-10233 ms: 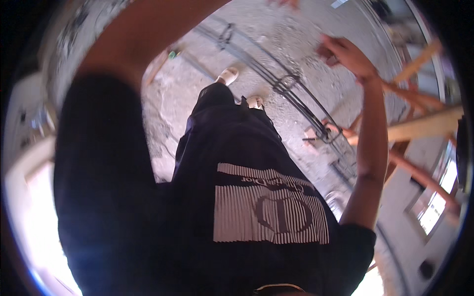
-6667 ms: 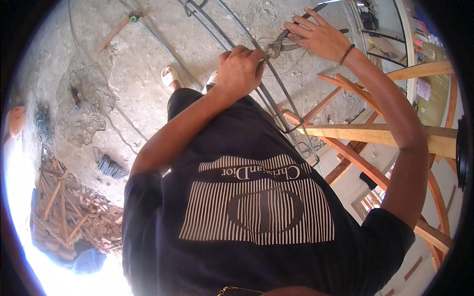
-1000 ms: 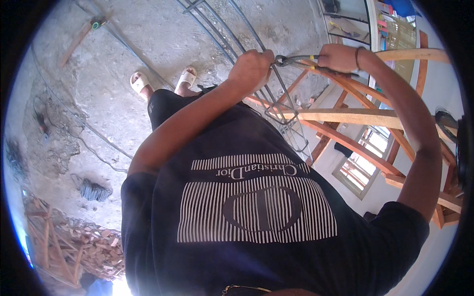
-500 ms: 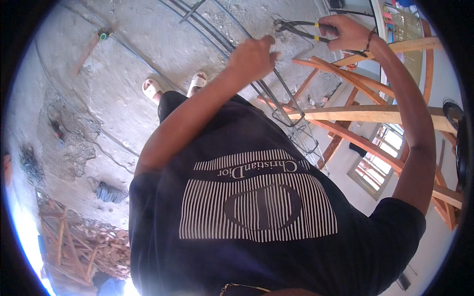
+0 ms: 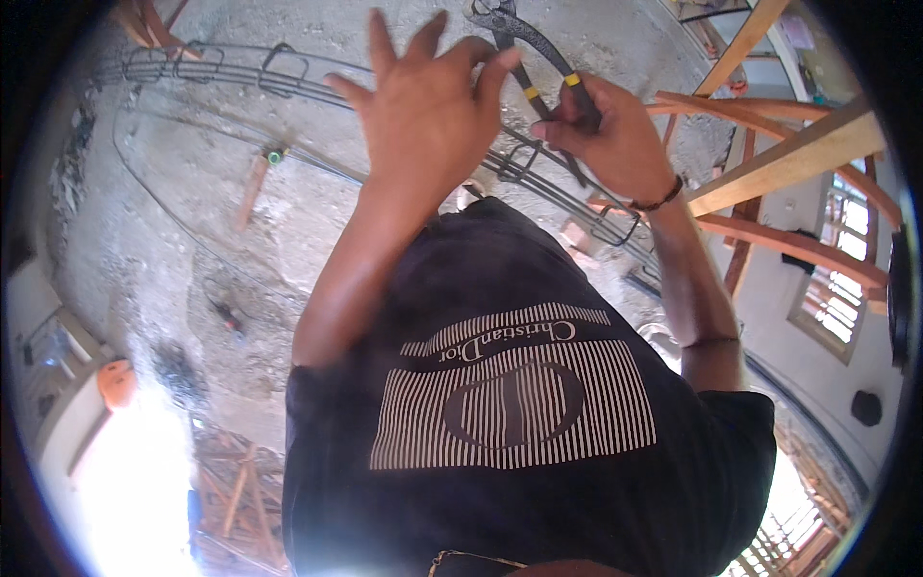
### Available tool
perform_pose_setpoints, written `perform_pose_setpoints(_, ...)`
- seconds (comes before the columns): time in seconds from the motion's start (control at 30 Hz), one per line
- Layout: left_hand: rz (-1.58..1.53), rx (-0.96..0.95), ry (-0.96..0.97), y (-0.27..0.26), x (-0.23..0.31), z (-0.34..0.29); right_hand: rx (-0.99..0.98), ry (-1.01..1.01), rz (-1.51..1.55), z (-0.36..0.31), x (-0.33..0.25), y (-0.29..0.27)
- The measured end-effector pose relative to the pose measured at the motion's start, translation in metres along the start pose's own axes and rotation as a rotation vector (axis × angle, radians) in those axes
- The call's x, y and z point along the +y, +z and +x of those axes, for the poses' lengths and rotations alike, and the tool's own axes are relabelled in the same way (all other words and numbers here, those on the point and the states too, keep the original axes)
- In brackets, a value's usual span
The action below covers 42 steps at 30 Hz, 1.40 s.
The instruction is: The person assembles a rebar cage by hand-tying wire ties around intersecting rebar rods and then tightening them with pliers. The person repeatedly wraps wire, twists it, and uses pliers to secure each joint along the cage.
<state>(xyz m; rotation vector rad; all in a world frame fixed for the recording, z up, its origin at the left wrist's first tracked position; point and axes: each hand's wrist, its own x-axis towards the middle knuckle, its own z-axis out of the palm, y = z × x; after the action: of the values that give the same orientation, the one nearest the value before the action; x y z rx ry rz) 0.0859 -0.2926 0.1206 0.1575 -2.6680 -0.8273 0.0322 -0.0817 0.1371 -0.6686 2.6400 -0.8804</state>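
My right hand grips the dark handles of end-cutting pincers with yellow bands. Their jaws point away from me, near the top of the view. Beside them is my left hand, raised, its back toward me. Three of its fingers fan out, while thumb and index finger come together in a pinch next to the pincers' handle; whatever they hold is too small to make out. Below both hands runs a long cage of steel reinforcing bars with bent stirrups, slanting from upper left to lower right. My hands hide its middle.
Wooden beams slant across the right side. On the rough concrete floor lie a wooden-handled tool with a round green end, loose rods, and a dark wire tangle. Wood scraps and an orange object are at lower left.
My view has swung, showing more of the cage's left end. Both hands have come closer together, and the left has lifted with fingers fanned out. The pincers remain in my right hand.
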Motion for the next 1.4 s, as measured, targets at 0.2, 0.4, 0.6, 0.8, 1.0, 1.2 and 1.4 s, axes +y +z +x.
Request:
perform_pose_setpoints(0.2, -0.361, 0.039, 0.044, -0.055, -0.063, -0.024, -0.204, 0.072, 0.949, -0.034, -0.024, 0.085)
perform_pose_setpoints(0.4, -0.820, -0.185, -0.192, -0.115, -0.144, -0.061, -0.105, 0.121, 0.958, -0.057, -0.051, 0.148)
perform_pose_setpoints(0.6, -0.073, -0.242, -0.279, -0.101, -0.232, -0.114, 0.615, 0.052, 0.780, -0.040, -0.043, 0.159)
perform_pose_setpoints(0.8, -0.482, -0.218, -0.309, -0.054, -0.260, -0.107, 0.798, 0.044, 0.998, -0.007, -0.053, 0.178)
perform_pose_setpoints(1.0, -0.554, -0.337, -0.414, -0.071, -0.283, -0.055, 0.771, -0.052, 0.944, 0.088, -0.106, 0.227)
perform_pose_setpoints(1.2, -0.309, -0.340, -0.424, -0.108, -0.323, -0.035, 0.565, -0.042, 0.541, 0.154, -0.118, 0.272)
perform_pose_setpoints(1.4, -0.602, -0.303, -0.635, -0.121, -0.366, -0.034, 0.571, -0.052, 0.430, 0.170, -0.129, 0.318)
